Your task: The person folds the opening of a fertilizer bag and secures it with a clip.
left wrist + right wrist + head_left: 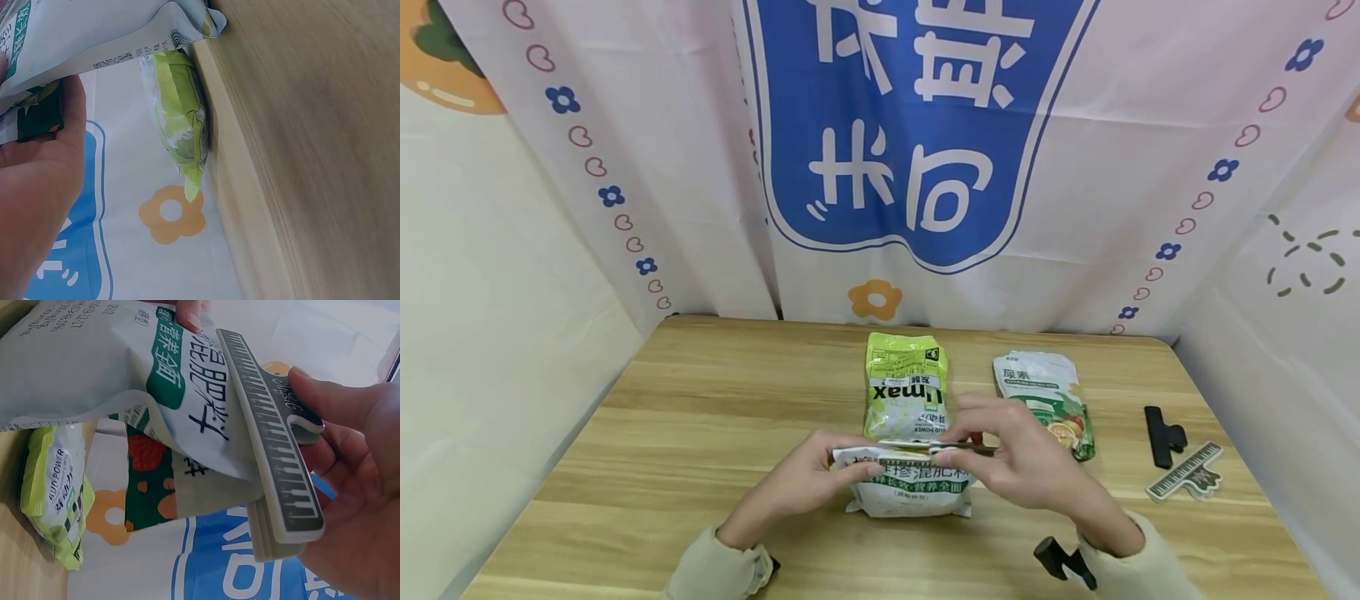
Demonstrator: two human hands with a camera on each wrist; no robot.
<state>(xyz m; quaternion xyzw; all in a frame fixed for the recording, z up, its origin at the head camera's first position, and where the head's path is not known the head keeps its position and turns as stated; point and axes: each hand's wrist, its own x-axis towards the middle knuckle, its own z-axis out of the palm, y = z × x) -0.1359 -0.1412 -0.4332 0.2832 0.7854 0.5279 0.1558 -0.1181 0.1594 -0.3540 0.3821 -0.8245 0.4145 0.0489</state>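
A white fertilizer bag (910, 493) with green label bands stands upright near the front of the table. My left hand (805, 475) grips its upper left corner, thumb on the printed front and fingers behind. At the upper right, my right hand (1026, 454) pinches the handles of a bag clip (272, 434) printed with piano keys. In the right wrist view the clip's long bar lies along the bag's top edge, with the thumb on one handle and fingers on the other. The lower part of the bag's back is hidden in the head view.
Behind the white bag lies a lime-green Umax bag (906, 379). Further right is a white and green pouch (1045, 400). A black clip (1163, 437) and another piano-key clip (1186, 473) lie at the right side. Cloth walls (1075, 208) enclose the table (700, 400).
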